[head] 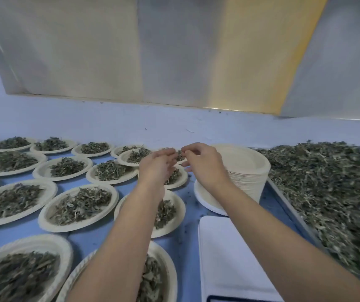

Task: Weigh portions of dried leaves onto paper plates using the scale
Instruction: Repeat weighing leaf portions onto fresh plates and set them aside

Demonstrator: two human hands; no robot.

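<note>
- The right hand (205, 165) pinches a small clump of dried leaves (180, 154) between thumb and forefinger, with its other fingers loosely bent below.
- The left hand (156, 165) is raised just beside it, with its fingers curled toward the same clump. Its back faces the camera, so I cannot tell whether those fingers grip the leaves or only meet them.
- Both hands are held above a filled plate (182, 184) in the far middle of the table, which the left hand partly hides.
- More filled paper plates (42, 216), each with a mound of dried leaves, lie in rows to the left and toward the camera on the blue table (187, 214). Some rims touch or overlap.
- A stack of empty paper plates (248, 171) stands just beside the right wrist, on its far side.
- The scale (229, 253), a flat white platform, sits at the near right, and the right forearm crosses above it. A dark strip shows at its near edge.
- A grey tray (295, 212) along the right side holds a wide heap of loose leaves (327, 188), blurred toward the frame's edge.
- A metal panel (174, 51) hangs over the pale wall behind.
</note>
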